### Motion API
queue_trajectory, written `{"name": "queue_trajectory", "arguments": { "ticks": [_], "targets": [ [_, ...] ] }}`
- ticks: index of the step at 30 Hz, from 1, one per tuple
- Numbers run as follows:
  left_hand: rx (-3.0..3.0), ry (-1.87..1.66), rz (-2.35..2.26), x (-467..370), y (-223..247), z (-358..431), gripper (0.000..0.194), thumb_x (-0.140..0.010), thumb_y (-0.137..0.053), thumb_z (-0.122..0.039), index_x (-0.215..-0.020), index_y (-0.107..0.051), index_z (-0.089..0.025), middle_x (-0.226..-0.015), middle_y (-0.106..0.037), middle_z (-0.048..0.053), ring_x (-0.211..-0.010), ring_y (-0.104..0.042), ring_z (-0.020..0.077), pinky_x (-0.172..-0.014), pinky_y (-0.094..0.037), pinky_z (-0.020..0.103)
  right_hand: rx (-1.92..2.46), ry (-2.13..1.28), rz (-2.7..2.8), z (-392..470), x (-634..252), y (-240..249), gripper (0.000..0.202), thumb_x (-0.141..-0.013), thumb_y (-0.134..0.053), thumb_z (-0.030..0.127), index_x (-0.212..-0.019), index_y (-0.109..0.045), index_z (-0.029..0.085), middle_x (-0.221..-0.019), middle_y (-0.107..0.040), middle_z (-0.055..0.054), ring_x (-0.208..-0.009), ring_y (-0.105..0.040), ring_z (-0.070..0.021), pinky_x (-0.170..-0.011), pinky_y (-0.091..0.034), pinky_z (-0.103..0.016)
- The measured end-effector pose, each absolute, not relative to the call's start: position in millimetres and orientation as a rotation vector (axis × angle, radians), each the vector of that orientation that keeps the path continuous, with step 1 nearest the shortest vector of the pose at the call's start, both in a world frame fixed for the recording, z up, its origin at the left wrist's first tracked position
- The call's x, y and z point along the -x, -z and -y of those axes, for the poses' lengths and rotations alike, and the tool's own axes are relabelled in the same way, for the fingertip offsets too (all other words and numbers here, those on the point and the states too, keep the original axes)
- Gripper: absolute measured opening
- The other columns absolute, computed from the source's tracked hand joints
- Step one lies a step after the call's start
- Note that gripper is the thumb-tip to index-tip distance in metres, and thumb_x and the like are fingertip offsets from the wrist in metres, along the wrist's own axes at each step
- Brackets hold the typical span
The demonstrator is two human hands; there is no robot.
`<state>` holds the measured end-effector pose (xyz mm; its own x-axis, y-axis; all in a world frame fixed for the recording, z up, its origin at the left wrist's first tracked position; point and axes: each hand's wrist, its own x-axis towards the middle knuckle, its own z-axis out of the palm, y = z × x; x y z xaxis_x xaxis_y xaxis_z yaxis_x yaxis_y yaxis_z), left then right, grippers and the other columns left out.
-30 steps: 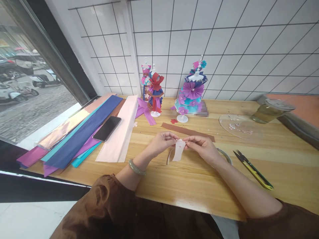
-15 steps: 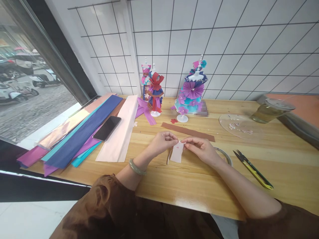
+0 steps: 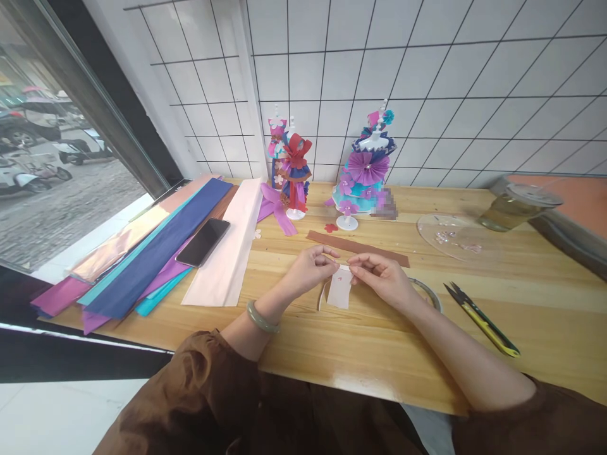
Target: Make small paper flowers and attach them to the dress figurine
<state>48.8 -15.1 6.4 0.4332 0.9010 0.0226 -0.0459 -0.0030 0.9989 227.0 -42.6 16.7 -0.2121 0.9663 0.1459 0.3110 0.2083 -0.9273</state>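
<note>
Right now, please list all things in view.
Small paper: one, white, centre
Long strip: one, brown, beyond small paper
Wall: one, white, back
Dress forms: at least three, multicoloured, by wall
Cutouts: two, red and white, centre
Papers: several, multicoloured, left
Phone: one, black, on papers
Snips: one, yellow-black, right
Plate: one, clear, right
Beads: several, pale, on plate
Cup: one, greenish, right
Ring: one, greyish, right of centre
Table: one, brown, below
Window: one, clear, left
Bracelet: one, greenish, left wrist
Sleeves: two, brown, bottom
Left hand, right hand: two, bare, centre

Streetside craft room; window, paper strips, mannequins
</note>
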Motion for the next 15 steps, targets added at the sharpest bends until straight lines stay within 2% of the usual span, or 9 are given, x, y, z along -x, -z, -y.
{"name": "queue_trajectory", "arguments": {
  "ticks": [6, 9, 12, 15],
  "targets": [
    [-1.317, -0.926, -0.757, -51.3, -5.2, 13.1, 0.015, -0.068, -0.059, -0.022, -0.079, -0.060, -0.011, -0.074, -0.063, 0.004, -0.067, -0.058, 0.0110, -0.068, -0.046, 0.026, 1.284, -1.031, 1.687, 43.0, -229.5, -17.5, 0.025, -0.076, -0.053, 0.037, -0.087, -0.062, 0.017, -0.069, -0.064, -0.002, -0.066, -0.059, -0.0147, -0.068, -0.046, -0.029],
    [-1.330, -0.895, -0.776, -51.6, -6.5, 14.1, 0.017, -0.069, -0.059, -0.023, -0.080, -0.062, -0.010, -0.078, -0.064, 0.006, -0.070, -0.059, 0.0118, -0.070, -0.047, 0.026, 1.276, -1.051, 1.665, 44.4, -228.1, -19.8, 0.027, -0.073, -0.056, 0.038, -0.089, -0.063, 0.017, -0.078, -0.067, -0.004, -0.071, -0.061, -0.0162, -0.070, -0.047, -0.030],
    [-1.347, -0.884, -0.785, -51.7, -7.1, 15.2, 0.021, -0.067, -0.062, -0.024, -0.083, -0.062, -0.010, -0.078, -0.064, 0.006, -0.070, -0.059, 0.0116, -0.069, -0.046, 0.025, 1.270, -1.065, 1.634, 45.0, -225.6, -20.6, 0.029, -0.070, -0.059, 0.040, -0.088, -0.063, 0.017, -0.084, -0.067, -0.005, -0.074, -0.061, -0.0176, -0.070, -0.048, -0.031],
    [-1.348, -0.890, -0.800, -52.6, -6.8, 15.8, 0.025, -0.063, -0.065, -0.026, -0.082, -0.062, -0.010, -0.072, -0.063, 0.004, -0.065, -0.058, 0.0101, -0.063, -0.045, 0.023, 1.299, -1.043, 1.625, 44.8, -223.8, -19.9, 0.031, -0.067, -0.061, 0.042, -0.086, -0.063, 0.017, -0.079, -0.067, -0.005, -0.070, -0.061, -0.0174, -0.067, -0.049, -0.032]
  ]
}}
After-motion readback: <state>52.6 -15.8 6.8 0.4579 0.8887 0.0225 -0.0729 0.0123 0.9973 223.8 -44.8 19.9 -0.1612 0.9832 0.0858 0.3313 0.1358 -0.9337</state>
